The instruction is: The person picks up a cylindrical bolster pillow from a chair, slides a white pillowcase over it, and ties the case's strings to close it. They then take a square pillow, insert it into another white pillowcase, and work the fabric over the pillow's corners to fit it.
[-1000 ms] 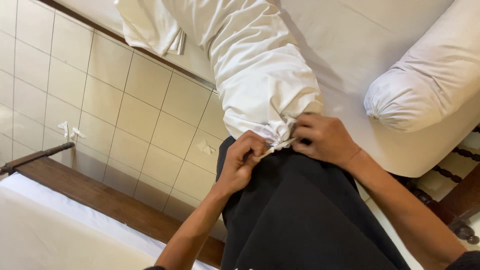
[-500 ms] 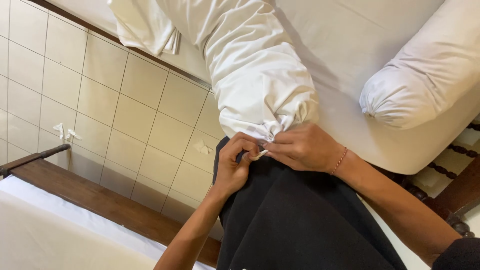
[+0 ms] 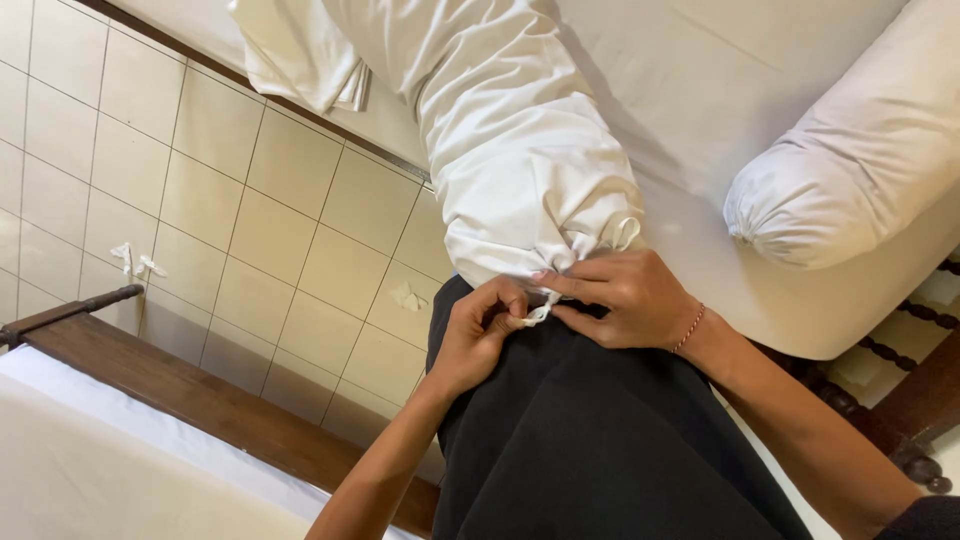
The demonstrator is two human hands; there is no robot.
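Bed (image 3: 720, 90) with white sheet fills the upper right, tiled floor (image 3: 200, 200) on the left. White bolster pillow (image 3: 520, 150) lies across the bed edge, its gathered end toward the person's black skirt (image 3: 590, 450). Second white bolster (image 3: 850, 170) lies on the bed at right, apart from the first. Dark wooden bed frame (image 3: 180, 390) of another bed at lower left. Right hand (image 3: 625, 298) closed, pinching the gathered cover end and white tie string (image 3: 540, 312). Left hand (image 3: 480, 335) closed, fingertips gripping the same string just beside the right hand. Thin red bracelet (image 3: 690, 328) on right wrist. Small white scraps (image 3: 135, 260) on the tiles.
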